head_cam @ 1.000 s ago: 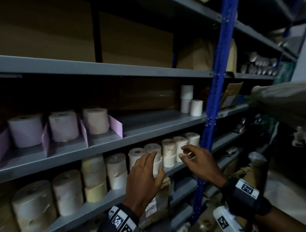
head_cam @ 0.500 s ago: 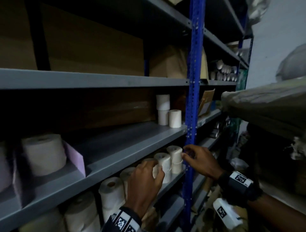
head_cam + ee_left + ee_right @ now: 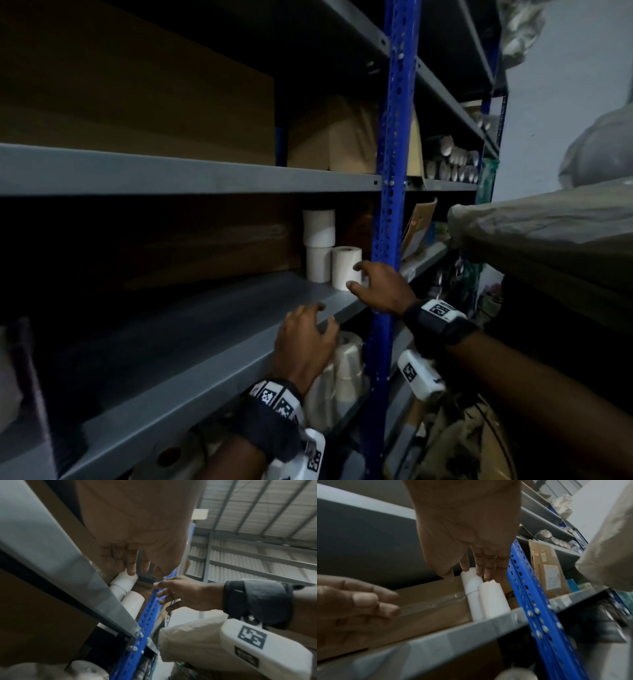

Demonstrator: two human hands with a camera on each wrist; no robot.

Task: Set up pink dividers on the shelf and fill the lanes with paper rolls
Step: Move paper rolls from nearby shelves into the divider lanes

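Shelf [image 3: 191,346] of grey metal ran left to right, bounded by blue upright [image 3: 390,212]. Three white paper rolls [image 3: 346,267] stood at its right end, two stacked. Right hand [image 3: 380,291] hovered beside the front roll, fingers spread, holding nothing. Left hand [image 3: 305,342] hung loosely curled at the shelf edge, empty. Pink dividers: not discernible.

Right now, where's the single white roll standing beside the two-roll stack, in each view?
Head: single white roll stands centre frame on the grey shelf, just left of the right hand, not visibly gripped.
Left wrist: centre-left, tilted, below the left hand's fingers.
Right wrist: centre, under the fingertips.
Shared landmark: blue upright post, immediately right of the roll.
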